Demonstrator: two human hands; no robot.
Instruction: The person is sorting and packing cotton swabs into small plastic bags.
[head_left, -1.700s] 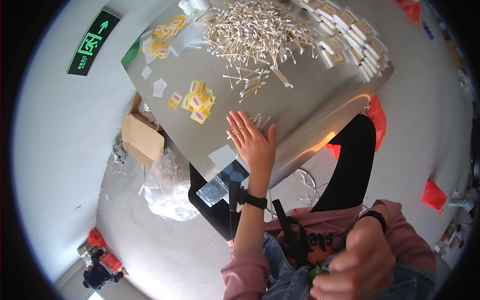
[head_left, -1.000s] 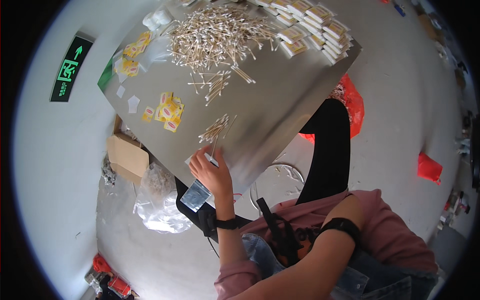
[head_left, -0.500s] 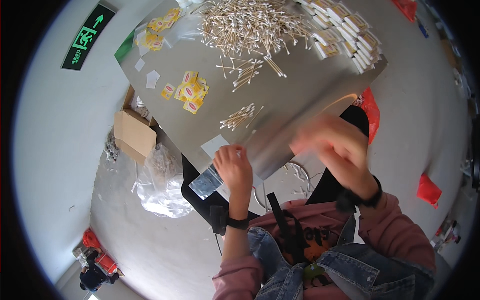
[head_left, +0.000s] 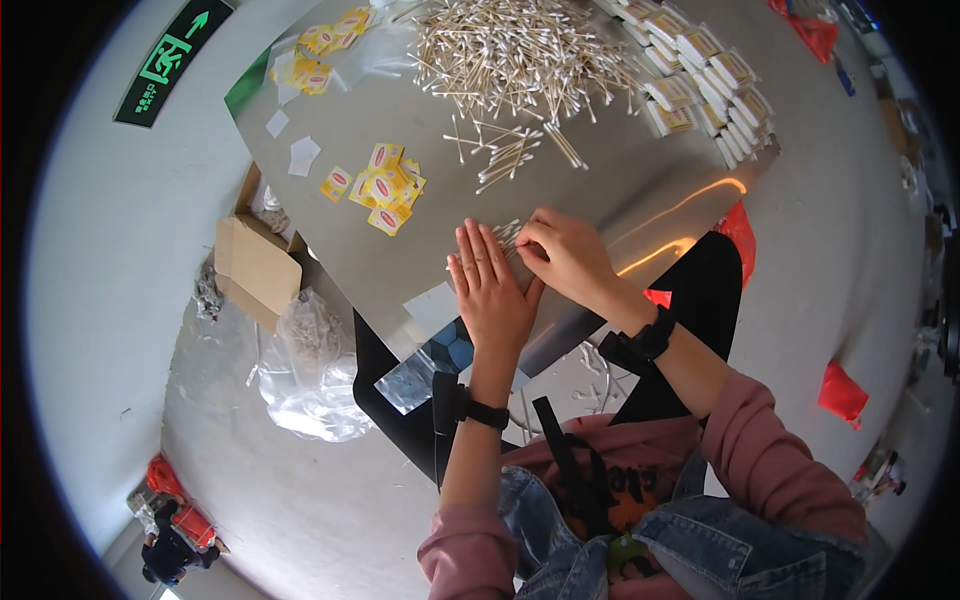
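A small bunch of cotton swabs (head_left: 508, 236) lies on the grey table between my hands. My left hand (head_left: 492, 300) is open, its fingers stretched flat over the near side of the bunch and hiding part of it. Against the bunch's right side, my right hand (head_left: 575, 258) has thumb and fingertips pinched together; whatever is between them is hidden. A small clear plastic bag (head_left: 408, 383) rests at the table's near edge beside my left wrist. Next to it lies a white paper square (head_left: 432, 308). More loose swabs (head_left: 510, 158) lie farther off.
A large heap of cotton swabs (head_left: 520, 60) covers the far middle. Packed swab bundles (head_left: 700, 75) are stacked at far right. Yellow printed cards (head_left: 386, 187) are piled on the left. A cardboard box (head_left: 258, 265) and clear plastic bag (head_left: 310, 385) stand on the floor.
My left hand has moved forward and opened flat over the bunch. My right hand has swung left to the swabs. The small plastic bag has left my left hand's grasp.
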